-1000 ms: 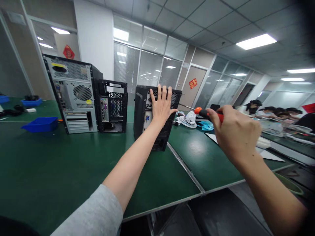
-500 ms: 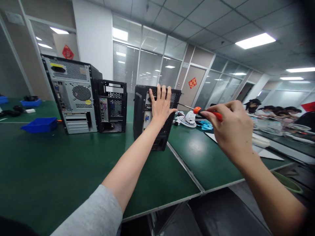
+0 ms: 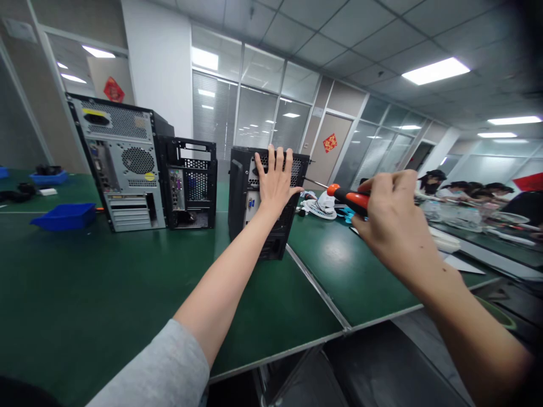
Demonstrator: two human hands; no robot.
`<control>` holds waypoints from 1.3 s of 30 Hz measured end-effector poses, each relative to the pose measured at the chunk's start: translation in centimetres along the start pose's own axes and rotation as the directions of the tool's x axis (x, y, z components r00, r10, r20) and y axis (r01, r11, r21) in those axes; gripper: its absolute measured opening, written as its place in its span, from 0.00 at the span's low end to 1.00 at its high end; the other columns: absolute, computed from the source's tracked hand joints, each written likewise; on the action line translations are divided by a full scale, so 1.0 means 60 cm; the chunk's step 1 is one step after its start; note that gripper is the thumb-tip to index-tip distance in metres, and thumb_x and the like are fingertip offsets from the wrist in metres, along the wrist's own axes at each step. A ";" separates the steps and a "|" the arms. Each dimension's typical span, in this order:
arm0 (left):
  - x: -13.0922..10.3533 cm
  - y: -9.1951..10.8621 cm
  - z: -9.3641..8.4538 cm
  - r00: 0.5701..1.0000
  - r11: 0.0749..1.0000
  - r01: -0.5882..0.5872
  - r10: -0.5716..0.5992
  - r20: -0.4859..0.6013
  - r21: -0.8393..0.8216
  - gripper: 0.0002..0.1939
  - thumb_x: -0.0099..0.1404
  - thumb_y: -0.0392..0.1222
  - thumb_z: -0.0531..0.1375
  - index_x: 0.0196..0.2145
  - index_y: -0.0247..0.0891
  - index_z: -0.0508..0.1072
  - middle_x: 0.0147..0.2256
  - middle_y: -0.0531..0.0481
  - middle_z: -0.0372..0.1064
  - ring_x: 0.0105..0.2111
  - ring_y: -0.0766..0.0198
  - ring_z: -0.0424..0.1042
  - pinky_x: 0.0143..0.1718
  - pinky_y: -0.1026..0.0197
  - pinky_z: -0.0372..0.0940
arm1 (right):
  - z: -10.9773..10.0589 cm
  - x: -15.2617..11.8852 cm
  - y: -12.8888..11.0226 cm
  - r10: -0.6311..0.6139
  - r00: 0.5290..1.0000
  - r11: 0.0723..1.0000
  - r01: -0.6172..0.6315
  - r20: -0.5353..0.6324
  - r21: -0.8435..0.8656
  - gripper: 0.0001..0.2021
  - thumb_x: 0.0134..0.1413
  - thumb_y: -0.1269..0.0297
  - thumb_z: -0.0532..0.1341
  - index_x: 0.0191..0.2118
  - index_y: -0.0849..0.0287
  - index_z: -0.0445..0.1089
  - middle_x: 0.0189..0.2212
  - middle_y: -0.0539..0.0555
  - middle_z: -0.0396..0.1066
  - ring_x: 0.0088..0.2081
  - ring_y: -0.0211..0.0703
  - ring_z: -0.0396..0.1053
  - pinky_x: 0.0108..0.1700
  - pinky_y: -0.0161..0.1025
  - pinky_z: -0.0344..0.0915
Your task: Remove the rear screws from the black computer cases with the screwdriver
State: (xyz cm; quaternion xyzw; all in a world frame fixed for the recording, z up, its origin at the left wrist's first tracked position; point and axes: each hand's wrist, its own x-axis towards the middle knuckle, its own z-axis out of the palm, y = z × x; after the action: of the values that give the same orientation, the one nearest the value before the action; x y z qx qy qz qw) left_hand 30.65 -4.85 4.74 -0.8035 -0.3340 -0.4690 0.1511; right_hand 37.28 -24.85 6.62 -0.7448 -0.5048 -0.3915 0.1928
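A black computer case point(image 3: 240, 192) stands upright on the green table, its perforated rear panel facing me. My left hand point(image 3: 275, 180) lies flat against that panel with the fingers spread. From the right, my right hand point(image 3: 392, 220) grips the rear end of a screwdriver point(image 3: 352, 199) with an orange and black handle. The screwdriver's thin shaft points left, and its tip reaches the upper right edge of the case. Whether the tip sits in a screw is too small to tell.
Two more computer cases, one large and silver-backed point(image 3: 136, 169), one black point(image 3: 193, 183), stand to the left. A blue tray point(image 3: 65, 217) lies beyond them. Right of my case are a white fan-like object point(image 3: 322, 206) and a metal table seam point(image 3: 316, 288). Several people sit far right.
My right hand has shifted its grip: the fingers are now further back and looser, with more of the screwdriver handle exposed. My left hand stays on the case.
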 end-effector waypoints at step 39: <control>-0.001 0.003 -0.003 1.000 1.000 0.011 -0.011 0.007 0.007 0.54 0.53 0.63 0.63 0.68 0.36 0.44 0.67 0.36 0.43 0.68 0.38 0.30 0.64 0.30 0.26 | -0.005 -0.012 0.002 -0.105 0.981 0.954 0.052 -0.166 -0.295 0.15 0.63 0.61 0.46 0.46 0.64 0.64 0.35 0.59 0.66 0.30 0.45 0.65 0.20 0.35 0.46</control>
State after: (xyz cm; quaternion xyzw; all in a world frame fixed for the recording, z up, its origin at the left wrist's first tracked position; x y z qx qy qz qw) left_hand 30.63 -5.12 4.84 -0.8028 -0.3403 -0.4659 0.1502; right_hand 37.16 -25.53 6.26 -0.7059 -0.4520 -0.5339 0.1108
